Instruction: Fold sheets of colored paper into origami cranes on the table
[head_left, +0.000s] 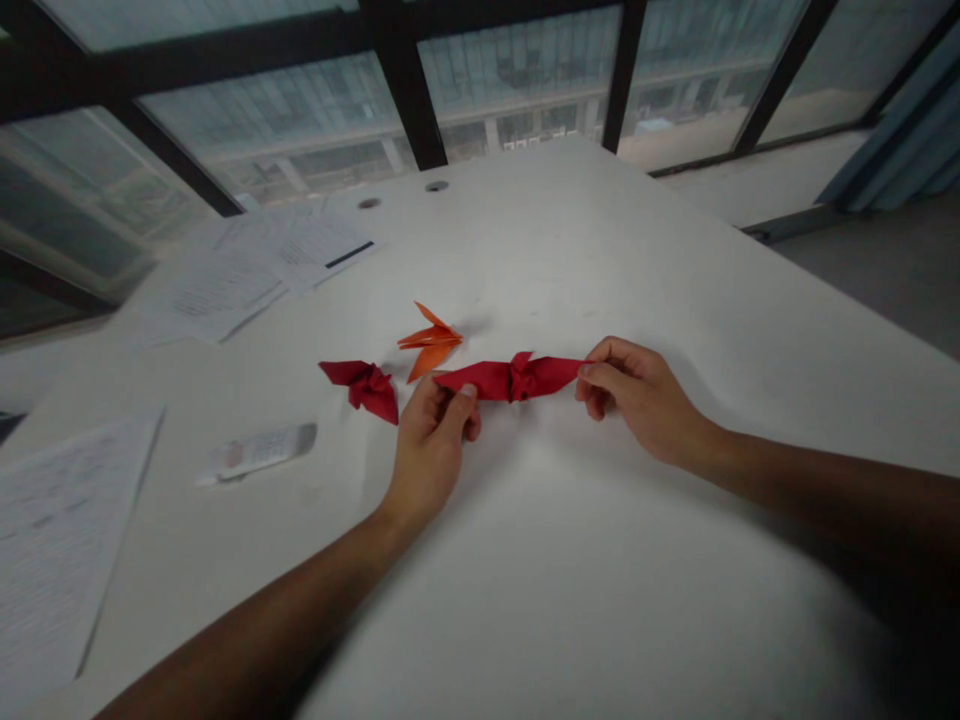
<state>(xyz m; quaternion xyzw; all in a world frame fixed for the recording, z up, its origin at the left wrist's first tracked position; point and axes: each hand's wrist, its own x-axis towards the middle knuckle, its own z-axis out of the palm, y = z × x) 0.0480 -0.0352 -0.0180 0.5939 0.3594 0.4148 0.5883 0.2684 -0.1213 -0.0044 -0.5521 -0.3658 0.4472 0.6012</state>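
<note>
A long red folded paper piece (pixel 491 380) with a raised fold at its middle is stretched between my hands above the white table. My left hand (pixel 435 430) pinches its left end between thumb and fingers. At the right end, my right hand (pixel 634 390) grips the pointed tip. Another red folded paper piece (pixel 365 387) lies on the table just left of my left hand. Behind my left hand rests an orange folded paper piece (pixel 433 340) with several pointed flaps.
The white table (pixel 585 560) carries a small white packet (pixel 262 452) at the left. Printed sheets (pixel 240 270) lie at the back left, and another paper stack (pixel 67 550) at the near left. Windows stand behind; a blue curtain (pixel 900 150) hangs at the right.
</note>
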